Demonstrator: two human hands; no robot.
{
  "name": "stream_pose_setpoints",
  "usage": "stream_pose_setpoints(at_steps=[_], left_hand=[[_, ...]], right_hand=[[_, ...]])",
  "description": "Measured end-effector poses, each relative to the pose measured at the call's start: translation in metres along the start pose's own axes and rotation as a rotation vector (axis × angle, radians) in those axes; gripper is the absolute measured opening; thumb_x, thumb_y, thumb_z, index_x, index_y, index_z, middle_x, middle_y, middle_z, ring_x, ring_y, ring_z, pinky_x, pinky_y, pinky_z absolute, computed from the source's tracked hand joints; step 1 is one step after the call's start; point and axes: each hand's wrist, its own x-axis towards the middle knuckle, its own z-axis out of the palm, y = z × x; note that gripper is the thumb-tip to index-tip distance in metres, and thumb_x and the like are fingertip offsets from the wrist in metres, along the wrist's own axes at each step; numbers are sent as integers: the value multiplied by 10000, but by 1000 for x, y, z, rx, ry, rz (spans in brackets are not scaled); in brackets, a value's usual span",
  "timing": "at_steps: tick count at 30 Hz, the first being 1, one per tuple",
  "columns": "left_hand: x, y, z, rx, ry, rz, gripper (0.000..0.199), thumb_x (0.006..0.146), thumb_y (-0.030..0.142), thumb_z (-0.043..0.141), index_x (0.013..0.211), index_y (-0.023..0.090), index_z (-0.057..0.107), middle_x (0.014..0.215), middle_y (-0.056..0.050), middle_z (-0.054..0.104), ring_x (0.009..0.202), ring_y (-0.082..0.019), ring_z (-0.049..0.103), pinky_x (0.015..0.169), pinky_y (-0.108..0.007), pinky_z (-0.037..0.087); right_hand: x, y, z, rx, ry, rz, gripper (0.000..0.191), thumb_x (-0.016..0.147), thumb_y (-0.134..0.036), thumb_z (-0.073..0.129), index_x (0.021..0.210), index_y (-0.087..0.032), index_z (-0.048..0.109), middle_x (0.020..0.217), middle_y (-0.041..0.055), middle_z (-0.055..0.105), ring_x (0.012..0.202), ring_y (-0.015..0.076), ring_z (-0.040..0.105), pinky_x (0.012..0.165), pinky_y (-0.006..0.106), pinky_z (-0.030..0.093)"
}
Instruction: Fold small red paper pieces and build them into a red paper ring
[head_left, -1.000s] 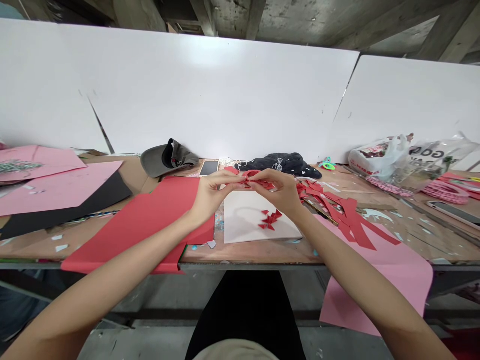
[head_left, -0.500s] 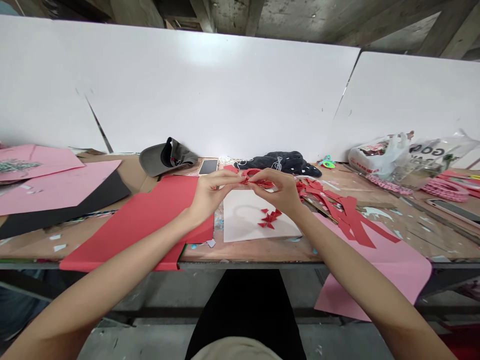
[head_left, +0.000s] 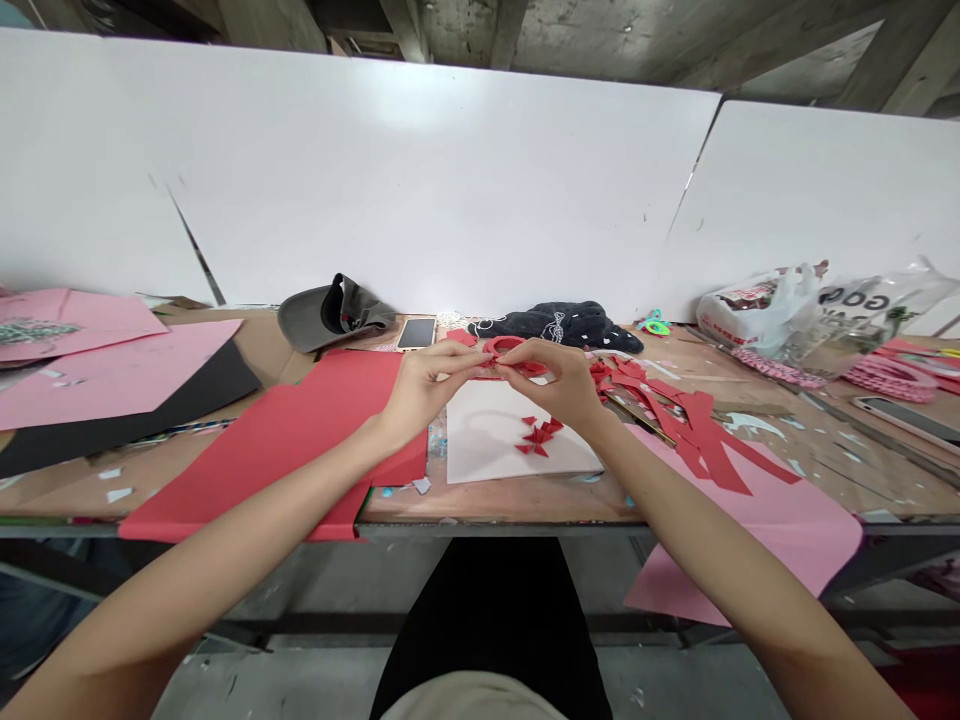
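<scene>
My left hand (head_left: pixel 426 388) and my right hand (head_left: pixel 561 382) meet fingertip to fingertip above a white sheet (head_left: pixel 480 440). Between their pinched fingers is a small piece of red paper (head_left: pixel 492 361), mostly hidden by the fingertips. Just behind the hands a red ring-shaped thing (head_left: pixel 504 344) shows in part. Several small folded red paper pieces (head_left: pixel 537 437) lie on the white sheet, below my right hand. Cut red paper strips (head_left: pixel 694 430) are heaped to the right of that hand.
Large red paper (head_left: pixel 307 430) lies left, beside pink (head_left: pixel 127 375) and black sheets. A grey cap (head_left: pixel 334 312), a phone (head_left: pixel 417 333) and dark cloth (head_left: pixel 574 325) sit along the white wall panel. Pink paper (head_left: pixel 765 540) overhangs the table edge; plastic bags (head_left: pixel 769 310) stand at right.
Both hands stay in nearly the same place, still pinching the red paper, with only slight finger movement. The things on the table have not moved.
</scene>
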Motion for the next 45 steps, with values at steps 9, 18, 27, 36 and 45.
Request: stream_pose_setpoints(at_steps=[9,18,27,36,45], left_hand=[[2,8,3,-68,18,-116,184,822,278,699,991,274,771,910,-55,751,838,-199,677,755,-318,524],[-1,0,3,-51,-47,-36,183,846,251,674,998,292,766,909,-45,755,859,-193,679,739,-313,534],[1,-1,9,-323,9,-358,284,751,326,767,1019,229,765,970,-76,754,867,-232,715,834,-377,582],[2,-2,13,-449,11,-460,380,728,363,784,1063,191,741,1037,-101,738,948,-243,703,874,-385,577],[6,-8,31,-773,247,-692,312,828,414,690,1014,164,685,837,-45,693,708,-117,666,686,-232,549]], right_hand=[[-1,-3,1,147,-47,214,80,801,-270,665,776,-195,678,782,35,684,722,152,638,673,304,573],[-1,-2,0,349,-110,393,140,749,-309,754,796,-184,712,755,21,692,664,151,681,630,302,590],[3,2,-3,477,-98,537,253,753,-418,750,842,-181,750,724,35,722,655,159,691,679,325,595],[0,10,4,548,-45,668,302,694,-448,789,805,-169,751,713,37,723,633,160,692,689,331,606],[1,20,19,715,242,882,327,677,-448,792,848,-190,686,742,6,686,629,125,649,753,322,586]])
